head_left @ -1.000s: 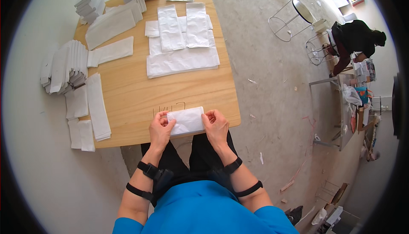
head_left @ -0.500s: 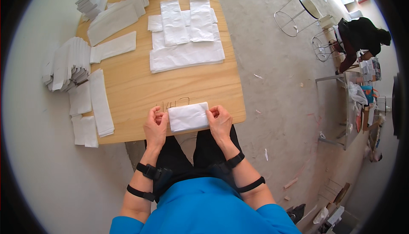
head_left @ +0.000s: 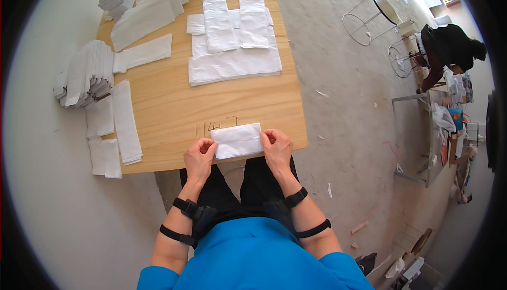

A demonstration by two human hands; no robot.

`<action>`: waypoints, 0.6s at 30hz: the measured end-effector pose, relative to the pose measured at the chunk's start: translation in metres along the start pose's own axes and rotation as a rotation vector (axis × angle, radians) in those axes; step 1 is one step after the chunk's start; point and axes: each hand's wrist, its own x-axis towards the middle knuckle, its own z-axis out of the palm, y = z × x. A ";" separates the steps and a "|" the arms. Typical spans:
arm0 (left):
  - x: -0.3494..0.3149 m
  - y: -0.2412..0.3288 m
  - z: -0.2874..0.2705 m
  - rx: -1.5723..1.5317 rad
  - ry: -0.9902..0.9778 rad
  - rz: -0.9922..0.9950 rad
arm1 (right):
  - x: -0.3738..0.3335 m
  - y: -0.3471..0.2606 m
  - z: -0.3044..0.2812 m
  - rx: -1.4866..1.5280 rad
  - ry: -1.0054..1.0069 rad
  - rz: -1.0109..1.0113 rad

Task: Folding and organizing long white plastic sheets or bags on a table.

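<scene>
At the near edge of the wooden table (head_left: 211,100) lies a small stack of folded white sheets (head_left: 238,141), rectangular and longer from left to right. Its lower layers show along the near side. My left hand (head_left: 200,157) is closed, thumb and fingertips pinching the stack's left edge. On the opposite side my right hand (head_left: 277,150) grips the right edge, fingers curled. Whether the sheets are paper or thin film I cannot tell. Just beyond the stack are handwritten dark marks on the wood.
Wide white folded sheets (head_left: 235,67) lie farther up the table, with two narrow ones (head_left: 220,23) across them. Piled white bundles (head_left: 87,73) line the left side by the wall. To the right are a round stool (head_left: 385,9), a person (head_left: 449,47) bending, and a cluttered side table (head_left: 433,131).
My left hand has come in against the stack's left edge and its fingers have closed there. My right hand keeps its place at the right edge. The view has shifted slightly.
</scene>
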 end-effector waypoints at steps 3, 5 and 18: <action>-0.001 0.000 0.001 0.059 0.029 0.019 | 0.002 0.001 -0.002 -0.010 -0.042 0.018; 0.001 -0.006 0.000 0.042 0.053 0.013 | 0.004 0.000 -0.004 0.006 -0.063 0.063; -0.002 -0.004 -0.003 -0.043 0.011 -0.064 | 0.003 -0.002 -0.007 -0.073 -0.113 0.072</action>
